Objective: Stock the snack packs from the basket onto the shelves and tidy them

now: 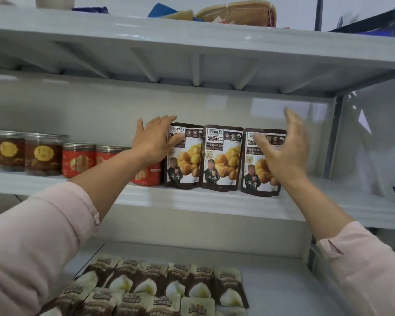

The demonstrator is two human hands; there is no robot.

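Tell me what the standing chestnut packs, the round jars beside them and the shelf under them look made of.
Chestnut packs: thin printed plastic film, semi-glossy, with slightly wavy edges.
Jars: probably clear plastic, since the contents show through; silvery lids, maybe metal.
Shelf: likely painted metal, smooth pale grey with soft glare.

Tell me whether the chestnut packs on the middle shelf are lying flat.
No, the three chestnut packs stand upright side by side along the front edge of the middle shelf.
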